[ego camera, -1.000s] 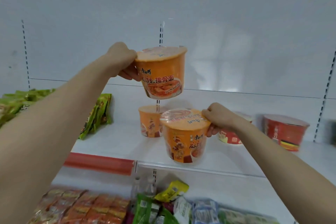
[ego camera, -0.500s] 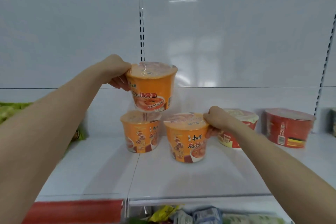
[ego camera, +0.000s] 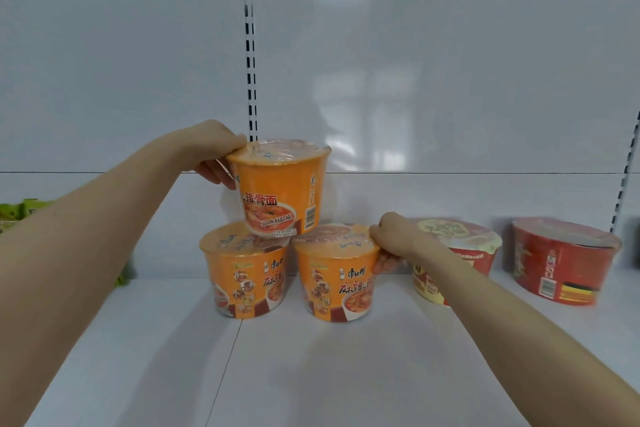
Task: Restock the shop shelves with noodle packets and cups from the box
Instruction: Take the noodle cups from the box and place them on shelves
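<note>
Since half a second ago both held cups have been lowered: the right one is now set on the white shelf (ego camera: 346,364) and the left one is brought down onto the two beneath it. The shelf stretches wide and bare in front, with its back panel close behind the cups. Green packets (ego camera: 20,215) lie at the far left; a red-and-yellow bowl (ego camera: 464,253) and a red bowl (ego camera: 568,260) stand to the right, the nearer one just beside the right hand (ego camera: 394,243).

The upper orange cup (ego camera: 280,187) is gripped at its rim and side by the left hand (ego camera: 214,156), upright, slightly tilted, its base seemingly bridging the lids of the left lower cup (ego camera: 246,274) and the right lower cup (ego camera: 339,277). The right lower cup is clasped at its rim by the right hand.

The release is judged to turn on that bridge — the base must sit across both lids, so the lower pair is best kept touching. Open room lies forward and to the left — little to the right.
</note>
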Action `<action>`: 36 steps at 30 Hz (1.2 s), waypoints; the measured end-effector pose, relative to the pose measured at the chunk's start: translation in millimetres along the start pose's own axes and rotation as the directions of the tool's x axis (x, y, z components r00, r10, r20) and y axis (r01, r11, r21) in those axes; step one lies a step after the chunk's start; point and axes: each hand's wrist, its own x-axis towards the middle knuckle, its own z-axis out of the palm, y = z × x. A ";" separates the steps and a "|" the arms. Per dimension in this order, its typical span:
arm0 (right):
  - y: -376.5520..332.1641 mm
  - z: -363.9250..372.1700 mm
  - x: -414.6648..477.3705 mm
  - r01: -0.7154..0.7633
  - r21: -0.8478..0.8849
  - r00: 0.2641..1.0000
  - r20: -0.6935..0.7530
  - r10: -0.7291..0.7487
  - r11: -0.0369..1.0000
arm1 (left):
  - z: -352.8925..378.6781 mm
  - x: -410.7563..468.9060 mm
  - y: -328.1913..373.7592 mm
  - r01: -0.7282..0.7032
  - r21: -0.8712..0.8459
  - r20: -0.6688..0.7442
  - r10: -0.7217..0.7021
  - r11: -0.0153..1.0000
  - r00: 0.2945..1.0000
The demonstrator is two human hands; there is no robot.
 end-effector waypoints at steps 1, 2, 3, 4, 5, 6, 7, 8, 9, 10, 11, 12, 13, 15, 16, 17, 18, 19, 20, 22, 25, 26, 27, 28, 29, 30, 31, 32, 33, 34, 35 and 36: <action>-0.2 0.9 2.2 0.007 -0.009 1.000 0.015 -0.007 1.000 | 1.9 1.6 0.2 0.000 0.002 0.003 0.000 1.000 1.000; -0.1 2.0 4.0 0.009 -0.013 1.000 0.027 -0.008 1.000 | 3.6 3.0 0.5 0.000 0.002 0.007 0.000 1.000 1.000; 0.2 2.5 5.5 0.008 -0.005 0.999 0.033 -0.008 1.000 | 4.9 4.4 0.8 0.000 0.002 0.011 0.000 1.000 1.000; 0.9 3.1 7.7 0.007 0.002 0.999 0.039 -0.007 1.000 | 6.3 5.8 1.3 0.001 0.002 0.013 -0.001 1.000 1.000; 1.6 3.2 10.3 0.013 0.004 0.999 0.036 -0.013 1.000 | 7.5 7.2 1.6 0.003 0.001 0.016 -0.003 1.000 1.000; 2.2 3.7 13.2 0.010 0.013 1.000 0.028 -0.010 1.000 | 8.9 8.6 1.7 0.005 0.000 0.017 -0.005 1.000 1.000; 2.5 4.2 16.0 0.003 0.025 1.000 0.019 -0.004 1.000 | 10.2 10.0 1.6 0.006 0.000 0.018 -0.006 1.000 1.000; 2.2 4.8 19.3 -0.001 0.031 1.000 0.019 0.001 1.000 | 11.7 11.5 1.3 0.006 0.001 0.017 -0.006 1.000 1.000; 2.4 5.7 22.0 -0.005 0.036 1.000 0.024 0.005 0.999 | 13.2 12.9 0.8 0.006 0.002 0.015 -0.006 1.000 1.000; 2.4 6.1 23.4 -0.011 0.044 1.000 0.023 0.010 0.999 | 14.8 14.5 0.3 0.006 0.003 0.014 -0.006 1.000 1.000; 2.9 6.3 25.2 -0.008 0.047 1.000 0.013 0.007 0.999 | 16.8 16.1 -0.1 0.008 0.006 0.015 -0.008 1.000 1.000; 4.8 6.8 27.3 -0.002 0.067 1.000 -0.007 0.002 0.998 | 19.0 17.8 -0.6 0.012 0.012 0.018 -0.013 1.000 1.000; 6.3 6.4 28.7 0.007 0.095 0.999 -0.035 -0.004 0.995 | 21.4 19.4 -1.6 0.019 0.020 0.022 -0.020 1.000 1.000; 7.6 6.5 28.9 0.020 0.124 0.998 -0.054 -0.013 0.992 | 26.3 22.6 -5.7 0.043 0.032 0.036 -0.044 0.999 0.998; 7.3 7.4 29.4 0.015 0.117 0.999 -0.030 -0.011 0.993 | 28.5 24.0 -8.6 0.057 0.029 0.044 -0.059 0.998 0.997; 7.2 8.1 30.2 0.011 0.103 1.000 0.001 -0.011 0.995 | 30.3 25.2 -11.7 0.071 0.018 0.050 -0.072 0.997 0.996; 6.9 8.8 31.2 0.004 0.097 1.000 0.022 -0.007 0.995 | 31.6 26.4 -14.5 0.082 0.005 0.053 -0.082 0.997 0.995; 7.1 9.1 32.1 0.001 0.094 1.000 0.028 -0.004 0.996 | 32.5 27.5 -16.7 0.087 -0.007 0.052 -0.087 0.996 0.995; 7.5 9.3 33.8 -0.001 0.092 1.000 0.026 -0.002 0.996 | 32.8 28.5 -18.1 0.089 -0.016 0.050 -0.088 0.996 0.995; 7.9 9.8 36.1 -0.005 0.087 1.000 0.012 0.004 0.996 | 33.3 29.8 -19.8 0.089 -0.030 0.044 -0.088 0.996 0.995; 8.1 11.0 37.7 -0.007 0.099 1.000 -0.006 0.008 0.995 | 35.2 30.6 -23.6 0.108 -0.070 0.030 -0.106 0.992 0.994; 8.1 11.1 37.5 -0.011 0.111 1.000 -0.012 0.012 0.994 | 36.2 30.1 -24.6 0.117 -0.080 0.027 -0.115 0.990 0.993; 8.2 11.1 36.9 -0.017 0.124 1.000 -0.021 0.020 0.992 | 36.9 29.4 -25.0 0.124 -0.090 0.026 -0.122 0.988 0.992; 8.2 11.1 36.5 -0.023 0.137 0.999 -0.029 0.027 0.990 | 37.5 28.5 -24.6 0.129 -0.100 0.025 -0.127 0.987 0.992; 8.0 11.0 35.7 -0.024 0.145 0.999 -0.036 0.030 0.989 | 38.0 27.7 -23.5 0.133 -0.107 0.026 -0.131 0.985 0.991; 7.7 11.2 34.9 -0.026 0.152 0.999 -0.041 0.033 0.988 | 38.4 26.8 -21.9 0.136 -0.113 0.028 -0.134 0.984 0.991; 7.7 11.3 34.0 -0.026 0.160 0.998 -0.044 0.033 0.987 | 38.6 25.9 -20.2 0.140 -0.118 0.029 -0.137 0.983 0.990; 8.0 11.4 33.4 -0.026 0.173 0.998 -0.046 0.034 0.985 | 39.1 25.0 -18.7 0.143 -0.125 0.026 -0.141 0.982 0.990; 8.9 11.6 32.7 -0.026 0.189 0.998 -0.049 0.036 0.982 | 40.0 23.9 -17.6 0.149 -0.134 0.020 -0.147 0.980 0.989; 9.9 11.7 31.8 -0.026 0.210 0.998 -0.056 0.039 0.977 | 41.2 22.8 -16.8 0.156 -0.148 0.009 -0.156 0.977 0.988; 11.1 12.0 30.6 -0.024 0.232 0.997 -0.066 0.041 0.972 | 42.9 21.9 -16.7 0.163 -0.170 -0.005 -0.167 0.972 0.986; 12.4 12.3 29.1 -0.023 0.258 0.996 -0.075 0.043 0.966 | 44.9 21.0 -17.1 0.170 -0.203 -0.022 -0.178 0.964 0.984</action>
